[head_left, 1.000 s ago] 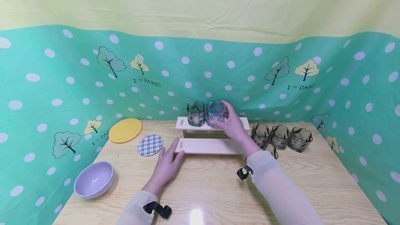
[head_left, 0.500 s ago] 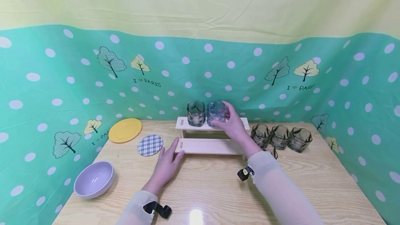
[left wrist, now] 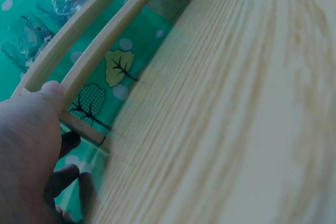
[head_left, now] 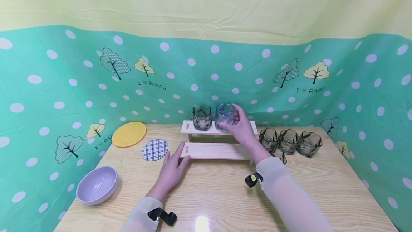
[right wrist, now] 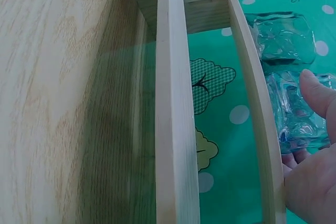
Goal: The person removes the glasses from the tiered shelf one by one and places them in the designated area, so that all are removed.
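On the upper tier of a two-tier wooden rack (head_left: 215,150) stand two glass tumblers. The left one is a grey tumbler (head_left: 202,118). Beside it, a small gap away, is a bluish tumbler (head_left: 224,114), which my right hand (head_left: 242,128) grips from the right with thumb in front and fingers behind. The right wrist view also shows this bluish tumbler (right wrist: 296,111) held next to the grey tumbler (right wrist: 283,38). My left hand (head_left: 170,171) touches the rack's left end; in the left wrist view its thumb (left wrist: 51,95) lies against the lower tier's end.
Several smoky brown tumblers (head_left: 288,141) stand right of the rack, one partly hidden by my right arm. To the left are a yellow plate (head_left: 129,134), a checked round coaster (head_left: 155,149) and a lilac bowl (head_left: 97,185). A polka-dot cloth (head_left: 206,81) hangs behind the wooden table (head_left: 219,196).
My right hand has shifted slightly right with the bluish tumbler, so the gap to the grey tumbler has widened. My left hand has stayed at the rack's end.
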`<state>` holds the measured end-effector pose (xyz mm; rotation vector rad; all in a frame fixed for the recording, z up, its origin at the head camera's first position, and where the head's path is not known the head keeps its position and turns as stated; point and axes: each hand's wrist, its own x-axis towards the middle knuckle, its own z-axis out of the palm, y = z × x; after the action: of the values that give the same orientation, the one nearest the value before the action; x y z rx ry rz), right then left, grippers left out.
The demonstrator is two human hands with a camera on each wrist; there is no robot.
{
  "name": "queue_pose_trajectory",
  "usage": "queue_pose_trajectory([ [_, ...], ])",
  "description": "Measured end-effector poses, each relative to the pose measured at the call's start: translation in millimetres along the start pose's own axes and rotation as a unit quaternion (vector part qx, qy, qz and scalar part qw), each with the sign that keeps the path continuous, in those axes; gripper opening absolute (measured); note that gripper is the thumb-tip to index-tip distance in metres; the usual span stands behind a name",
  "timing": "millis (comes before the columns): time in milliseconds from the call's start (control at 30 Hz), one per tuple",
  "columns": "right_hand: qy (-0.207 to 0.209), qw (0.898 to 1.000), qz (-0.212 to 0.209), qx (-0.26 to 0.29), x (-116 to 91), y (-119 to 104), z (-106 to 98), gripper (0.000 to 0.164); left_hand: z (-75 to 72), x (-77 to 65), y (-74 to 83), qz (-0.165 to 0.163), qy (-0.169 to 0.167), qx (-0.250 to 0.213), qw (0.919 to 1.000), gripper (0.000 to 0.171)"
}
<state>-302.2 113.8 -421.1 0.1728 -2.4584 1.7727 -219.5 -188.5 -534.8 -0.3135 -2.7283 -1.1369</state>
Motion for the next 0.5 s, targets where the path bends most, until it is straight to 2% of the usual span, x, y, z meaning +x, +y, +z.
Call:
queue_pose_trajectory([
  [500,0.01,0.999,-0.014,0.031,-2.3,1.4,-0.7,0.104,-0.6,0.6,1.2,-0.001,-0.003,0.003,1.0,0.069],
])
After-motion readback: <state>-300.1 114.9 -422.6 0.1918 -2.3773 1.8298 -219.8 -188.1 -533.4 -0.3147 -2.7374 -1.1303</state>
